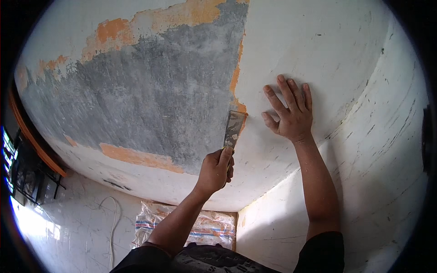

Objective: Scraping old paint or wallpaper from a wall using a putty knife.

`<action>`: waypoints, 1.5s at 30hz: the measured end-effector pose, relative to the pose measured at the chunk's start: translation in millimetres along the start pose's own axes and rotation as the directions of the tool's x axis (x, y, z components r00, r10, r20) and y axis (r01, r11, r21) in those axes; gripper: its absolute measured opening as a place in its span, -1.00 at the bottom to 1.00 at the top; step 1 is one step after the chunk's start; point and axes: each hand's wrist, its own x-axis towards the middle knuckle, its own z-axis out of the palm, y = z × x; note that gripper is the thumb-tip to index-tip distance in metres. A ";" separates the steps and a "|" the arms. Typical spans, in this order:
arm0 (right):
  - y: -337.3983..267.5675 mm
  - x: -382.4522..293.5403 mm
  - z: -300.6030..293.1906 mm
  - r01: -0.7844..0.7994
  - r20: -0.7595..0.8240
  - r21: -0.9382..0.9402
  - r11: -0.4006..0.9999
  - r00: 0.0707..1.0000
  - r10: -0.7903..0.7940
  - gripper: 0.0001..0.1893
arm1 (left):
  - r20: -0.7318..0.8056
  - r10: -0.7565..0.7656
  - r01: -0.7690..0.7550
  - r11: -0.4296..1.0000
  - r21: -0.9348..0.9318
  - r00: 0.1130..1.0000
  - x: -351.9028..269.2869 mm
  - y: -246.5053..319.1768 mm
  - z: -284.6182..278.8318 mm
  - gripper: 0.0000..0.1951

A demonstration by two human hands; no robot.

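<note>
My left hand (214, 170) grips the handle of a putty knife (235, 128) whose wide metal blade points up the wall. The blade's tip lies against the ragged right edge of a large bare grey patch (146, 92), where an orange layer (236, 78) shows beneath the white coating. Specks of pale residue cling to the blade. To the right, my right hand (293, 114) rests on the white painted wall (280, 41), fingers spread and holding nothing. Another strip of orange undercoat (140, 157) runs along the patch's lower border.
An adjoining white wall (379, 163) with dark scuffs meets this one at a corner on the right. Below, a crumpled plastic sheet (211, 227) covers part of the glossy floor (85, 218). A white cable (112, 225) lies on the floor. An orange-brown frame edge (36, 141) stands at left.
</note>
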 end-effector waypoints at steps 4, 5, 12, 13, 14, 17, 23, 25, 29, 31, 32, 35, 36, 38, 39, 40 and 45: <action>2.1 0.2 -3.0 0.010 -0.005 -0.007 1.000 1.000 -0.010 -0.44 | 0.056 -0.001 0.002 1.000 -0.009 0.998 3.3 26.3 7.5 -0.54; 1.8 0.6 -3.4 -0.004 0.011 -0.004 1.000 1.000 0.004 -0.44 | 0.047 0.008 -0.007 1.000 -0.031 0.999 2.8 24.5 8.8 -0.53; 0.1 0.8 -2.9 0.022 -0.026 -0.010 1.000 0.999 -0.022 -0.46 | 0.046 -0.010 0.012 0.999 -0.033 0.999 6.1 27.8 5.2 -0.51; 0.1 2.4 -4.6 0.017 -0.015 -0.010 1.000 1.000 -0.017 -0.46 | 0.074 0.000 0.003 0.999 -0.045 0.997 7.2 38.5 5.2 -0.50; -0.2 3.9 -5.8 0.012 -0.005 -0.010 1.000 1.000 -0.012 -0.46 | 0.051 0.040 -0.038 0.999 -0.036 0.998 9.6 27.8 4.6 -0.49; 3.3 -6.0 0.9 -0.006 0.023 -0.013 1.000 1.000 0.006 -0.37 | 0.073 -0.057 0.056 0.998 0.003 0.996 -3.3 -2.9 3.4 -0.49; 2.3 -2.9 -0.2 0.000 0.004 0.013 1.000 1.000 0.000 -0.32 | 0.100 -0.092 0.088 0.995 0.043 0.991 -4.7 2.5 4.4 -0.54; 3.5 -3.3 -1.3 0.005 0.012 0.001 1.000 1.000 -0.005 -0.32 | 0.089 -0.066 0.060 0.996 0.067 0.994 -4.7 2.8 5.6 -0.54; 6.0 -6.2 0.6 0.034 -0.014 -0.014 0.999 0.999 -0.034 -0.45 | 0.046 0.045 -0.050 0.994 0.095 0.998 8.2 5.8 14.5 -0.54; 1.6 1.5 -3.1 0.023 -0.005 -0.005 1.000 1.000 -0.023 -0.45 | 0.034 0.113 -0.115 0.989 0.092 0.993 13.4 13.2 14.9 -0.54; -1.1 4.6 -4.3 0.013 0.002 -0.004 1.000 1.000 -0.013 -0.45 | 0.017 0.142 -0.143 0.984 0.107 0.990 13.4 18.3 13.9 -0.54; 3.3 -2.0 -1.4 0.026 -0.008 -0.031 0.999 1.000 -0.026 -0.45 | -0.027 0.153 -0.150 0.985 0.084 0.988 6.0 -5.9 13.1 -0.55; 3.1 -3.4 -0.3 0.025 -0.006 -0.038 0.999 1.000 -0.026 -0.45 | -0.060 0.125 -0.122 0.991 0.054 0.990 3.0 -9.5 10.5 -0.55; 1.8 -4.5 1.6 -0.007 0.007 -0.021 1.000 1.000 0.007 -0.40 | -0.041 0.104 -0.101 0.993 0.067 0.994 5.0 -8.4 5.0 -0.55; 1.8 -5.5 2.4 -0.012 0.012 -0.020 1.000 1.000 0.012 -0.40 | -0.031 0.071 -0.069 0.994 0.084 0.997 2.6 -4.8 3.2 -0.55; 2.0 -2.9 1.2 -0.010 0.012 -0.009 1.000 1.000 0.010 -0.41 | 0.010 0.074 -0.074 0.996 0.052 0.997 6.2 7.4 2.5 -0.54; 4.4 -3.7 0.4 -0.004 -0.007 -0.016 1.000 1.000 0.004 -0.42 | 0.021 0.063 -0.063 0.998 0.022 0.998 4.2 4.0 7.3 -0.52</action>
